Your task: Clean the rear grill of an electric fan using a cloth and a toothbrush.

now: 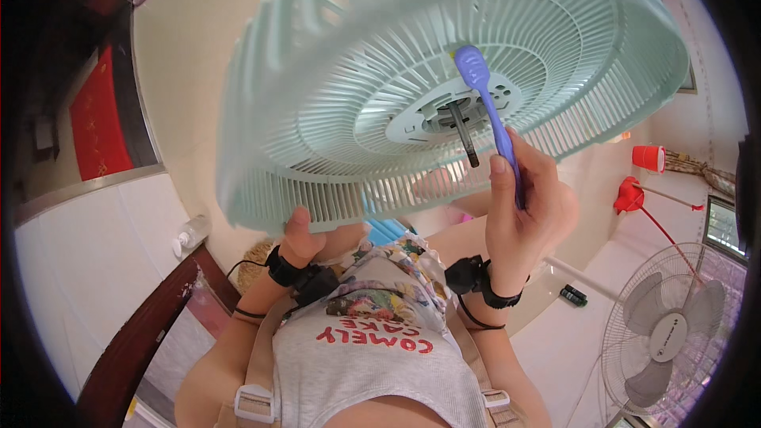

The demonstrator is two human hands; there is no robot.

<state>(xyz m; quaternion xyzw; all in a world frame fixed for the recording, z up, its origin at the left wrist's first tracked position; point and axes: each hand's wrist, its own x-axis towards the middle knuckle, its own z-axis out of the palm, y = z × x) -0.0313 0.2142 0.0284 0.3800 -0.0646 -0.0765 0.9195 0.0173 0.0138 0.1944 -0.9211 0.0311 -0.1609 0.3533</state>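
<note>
A pale green plastic fan guard (380, 68), shaped like a deep slotted bowl, is tilted with its hollow inner side towards me. My left hand (302, 238) grips its lower-left rim, with the thumb in sight and the other fingers hidden behind it. From the guard's central plate (410, 125) a bare metal motor shaft (464, 134) sticks out. My right hand (529, 202) holds a purple toothbrush (490, 101) by its handle, between thumb and fingers. The brush head is beside the central plate, bristles turned to the slots. Whether they touch cannot be made out.
To the right stands a pedestal fan (666, 333) with grey blades. Nearer the wall are a red bucket (648, 158) and a red long-handled tool (630, 195). A dark wooden furniture frame (142, 315) and a pump bottle (193, 232) are at left.
</note>
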